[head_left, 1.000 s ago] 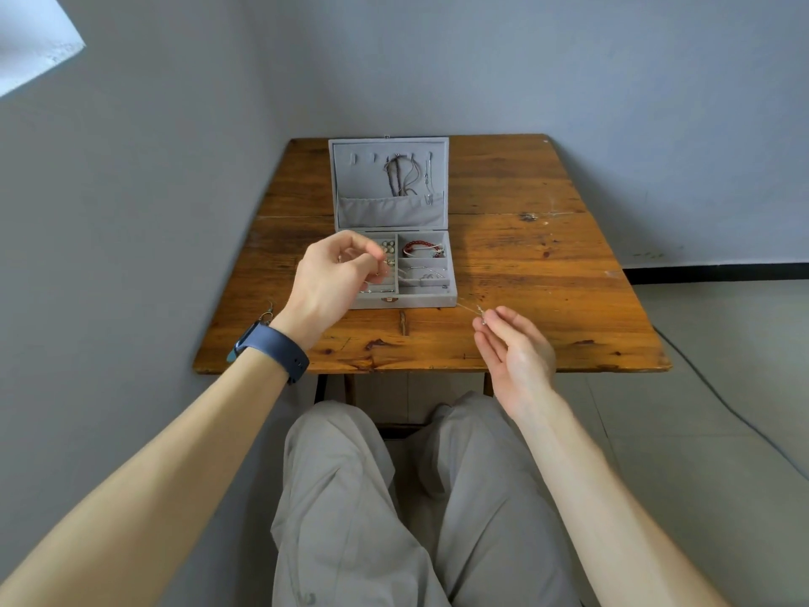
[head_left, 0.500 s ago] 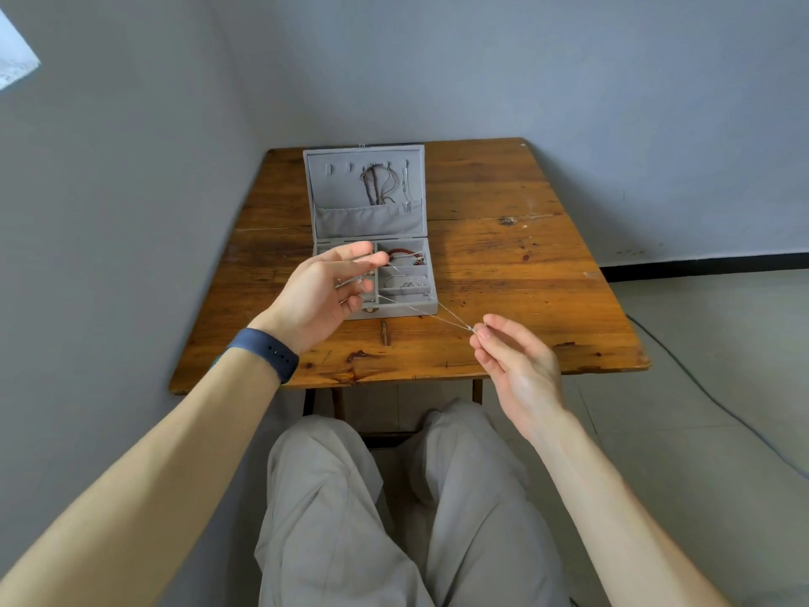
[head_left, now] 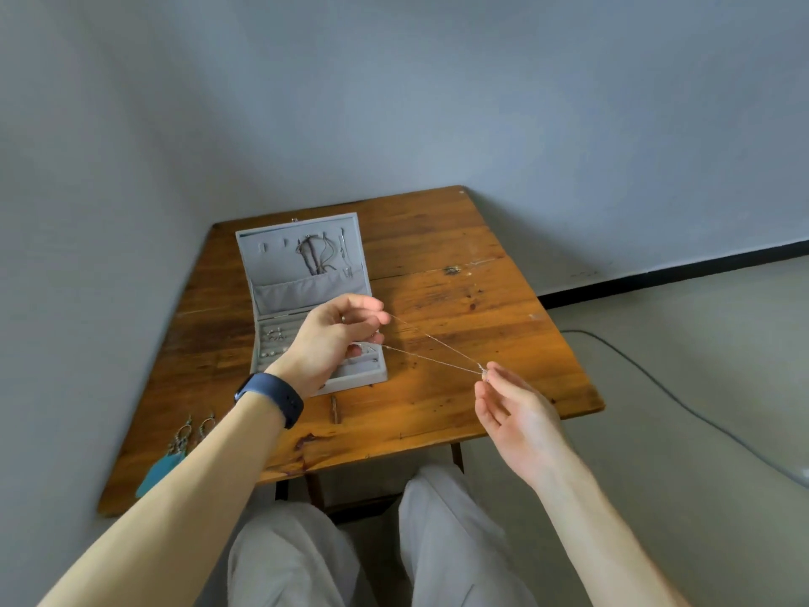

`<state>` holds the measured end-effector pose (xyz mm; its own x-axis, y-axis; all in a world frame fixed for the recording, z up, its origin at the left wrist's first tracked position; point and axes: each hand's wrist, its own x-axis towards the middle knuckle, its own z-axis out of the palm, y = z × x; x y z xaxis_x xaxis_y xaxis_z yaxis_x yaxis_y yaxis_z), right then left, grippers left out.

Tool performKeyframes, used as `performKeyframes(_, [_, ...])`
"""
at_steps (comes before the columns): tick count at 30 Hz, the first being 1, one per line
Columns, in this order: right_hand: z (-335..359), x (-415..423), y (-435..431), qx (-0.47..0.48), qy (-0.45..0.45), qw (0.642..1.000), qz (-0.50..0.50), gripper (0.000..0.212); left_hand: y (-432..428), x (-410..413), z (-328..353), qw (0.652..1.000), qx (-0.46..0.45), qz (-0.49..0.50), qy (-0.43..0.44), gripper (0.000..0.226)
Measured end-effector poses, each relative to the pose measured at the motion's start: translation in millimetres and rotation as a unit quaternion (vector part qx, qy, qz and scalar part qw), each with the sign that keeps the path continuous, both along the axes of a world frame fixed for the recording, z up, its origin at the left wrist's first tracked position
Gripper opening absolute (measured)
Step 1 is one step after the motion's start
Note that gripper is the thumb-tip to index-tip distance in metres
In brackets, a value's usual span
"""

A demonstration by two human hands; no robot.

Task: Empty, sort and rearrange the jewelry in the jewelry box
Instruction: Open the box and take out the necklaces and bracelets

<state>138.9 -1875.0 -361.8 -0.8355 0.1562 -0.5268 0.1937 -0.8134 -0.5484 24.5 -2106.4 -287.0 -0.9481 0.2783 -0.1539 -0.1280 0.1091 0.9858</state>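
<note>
Silver chain [head_left: 431,339] spans taut in two strands above the counter [head_left: 459,300], just right of the jewelry box [head_left: 302,265]. Left grip [head_left: 332,343] pinches one end, right grip [head_left: 512,409] the other. We apply light tension only, w/o jerks, & lay it flat.

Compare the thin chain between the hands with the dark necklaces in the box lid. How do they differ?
The thin chain is pale and silvery; the dark necklaces look brownish and thicker. The thin chain is stretched in two strands between the left hand and the right hand; the dark necklaces hang in the jewelry box lid, untouched. Both are slender jewelry.
</note>
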Motion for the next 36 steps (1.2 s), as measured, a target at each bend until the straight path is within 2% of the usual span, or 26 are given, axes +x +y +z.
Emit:
performKeyframes(4, [-8,-9,20,-0.035,0.0,0.999,-0.024,0.024,21,-19,-4,0.997,0.05,-0.048,-0.046,0.019])
performKeyframes(7, [-12,-15,35,-0.02,0.008,0.999,-0.032,0.022,40,-36,-11,0.995,0.056,-0.058,-0.065,0.021])
performKeyframes(11, [-18,-22,56,0.069,0.001,0.997,-0.034,0.026,67,-59,-20,0.996,-0.009,-0.059,-0.064,0.022])
performKeyframes(15, [-20,-35,74,0.141,-0.009,0.989,-0.035,0.019,93,-79,-27,0.996,-0.05,-0.052,-0.054,0.022])
performKeyframes(20, [-22,-54,92,0.286,-0.004,0.958,-0.025,0.012,119,-106,-35,0.99,-0.131,-0.051,-0.007,0.019])
performKeyframes(22, [-23,-65,96,0.351,-0.012,0.936,-0.023,0.01,127,-119,-41,0.981,-0.181,-0.06,0.024,0.021])
performKeyframes(24, [-25,-80,100,0.44,-0.042,0.897,-0.02,0.01,137,-131,-48,0.966,-0.24,-0.072,0.058,0.022])
performKeyframes(28, [-26,-108,107,0.654,-0.113,0.747,0.026,0.004,154,-151,-65,0.942,-0.308,-0.093,0.094,0.021])
performKeyframes(30, [-27,-112,110,0.698,-0.114,0.705,0.05,0.006,161,-160,-71,0.939,-0.316,-0.096,0.093,0.02])
performKeyframes(33, [-31,-96,111,0.721,-0.113,0.681,0.06,0.008,175,-171,-74,0.942,-0.309,-0.089,0.102,0.016])
performKeyframes(36, [-38,-63,101,0.724,-0.133,0.676,0.034,0.009,194,-169,-75,0.933,-0.313,-0.13,0.119,0.015])
